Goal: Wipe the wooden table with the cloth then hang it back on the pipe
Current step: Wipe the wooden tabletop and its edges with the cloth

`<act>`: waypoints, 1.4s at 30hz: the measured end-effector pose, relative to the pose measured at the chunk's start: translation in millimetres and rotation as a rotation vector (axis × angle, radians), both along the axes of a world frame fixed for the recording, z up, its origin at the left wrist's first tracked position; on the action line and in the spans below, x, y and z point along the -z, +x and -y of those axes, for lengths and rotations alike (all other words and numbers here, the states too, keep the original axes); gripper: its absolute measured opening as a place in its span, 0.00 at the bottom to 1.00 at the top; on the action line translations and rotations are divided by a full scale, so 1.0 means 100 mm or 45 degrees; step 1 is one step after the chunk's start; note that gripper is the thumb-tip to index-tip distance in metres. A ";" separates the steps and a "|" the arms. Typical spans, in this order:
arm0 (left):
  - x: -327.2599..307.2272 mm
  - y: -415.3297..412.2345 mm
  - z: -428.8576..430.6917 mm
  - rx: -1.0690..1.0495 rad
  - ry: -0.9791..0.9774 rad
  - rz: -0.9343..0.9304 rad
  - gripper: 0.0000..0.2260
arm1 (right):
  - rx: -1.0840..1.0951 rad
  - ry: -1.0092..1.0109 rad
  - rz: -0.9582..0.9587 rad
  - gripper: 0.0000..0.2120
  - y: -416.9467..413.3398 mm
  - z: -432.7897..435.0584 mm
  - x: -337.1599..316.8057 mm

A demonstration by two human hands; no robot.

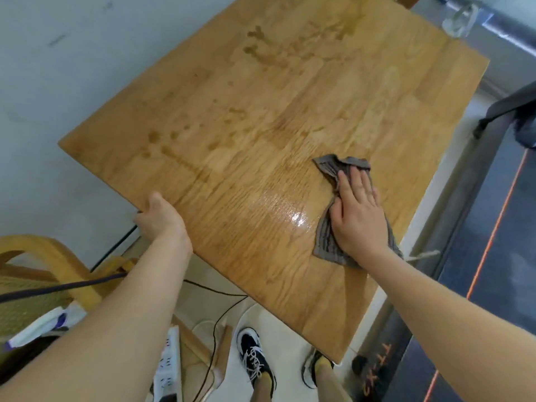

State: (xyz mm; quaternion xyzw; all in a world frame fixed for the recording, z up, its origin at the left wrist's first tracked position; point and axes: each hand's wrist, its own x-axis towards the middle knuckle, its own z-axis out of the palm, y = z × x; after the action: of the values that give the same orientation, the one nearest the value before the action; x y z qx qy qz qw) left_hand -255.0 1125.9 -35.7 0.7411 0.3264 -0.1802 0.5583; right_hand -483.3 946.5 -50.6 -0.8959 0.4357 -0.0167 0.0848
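The wooden table (pixel 261 117) fills the middle of the view, with wet streaks and a shiny damp patch near its centre. A grey striped cloth (pixel 329 237) lies crumpled on the table's right side. My right hand (pixel 358 216) presses flat on the cloth, fingers spread and pointing away from me. My left hand (pixel 159 217) grips the table's left edge, thumb on top and fingers hidden underneath. A metal pipe (pixel 504 33) runs along the top right corner, beyond the table.
A wooden chair (pixel 55 268) stands at the lower left with a dark strap across it. A white power strip (pixel 168 369) and cables lie on the floor by my feet. A dark treadmill (pixel 475 285) borders the table's right side.
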 end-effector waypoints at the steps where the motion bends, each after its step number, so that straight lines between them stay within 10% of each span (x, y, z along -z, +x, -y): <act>1: 0.01 0.03 0.03 -0.012 0.058 0.022 0.22 | 0.120 -0.002 0.017 0.29 0.13 -0.07 0.01; 11: 0.07 0.03 0.12 0.116 0.497 0.080 0.23 | -0.835 0.072 0.114 0.26 1.11 -1.17 0.04; 19: -0.08 0.02 0.13 0.214 0.592 0.034 0.23 | 0.322 0.057 0.036 0.29 0.56 -0.25 -0.04; 28: -0.03 0.04 0.16 0.191 0.681 0.054 0.21 | -0.720 0.036 0.086 0.26 1.35 -1.23 0.02; 37: 0.05 0.09 0.14 0.179 0.667 0.089 0.23 | 0.254 0.016 0.004 0.30 0.31 -0.09 0.01; 42: 0.17 0.13 0.12 0.176 0.661 0.128 0.23 | -0.531 0.033 0.045 0.27 0.67 -1.22 0.07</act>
State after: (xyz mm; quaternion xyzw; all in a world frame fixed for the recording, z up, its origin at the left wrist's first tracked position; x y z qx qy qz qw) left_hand -242.0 1113.4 -52.4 0.8879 0.2822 -0.0910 0.3517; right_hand -415.9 1068.5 -57.5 -0.9651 0.2394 -0.0090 0.1056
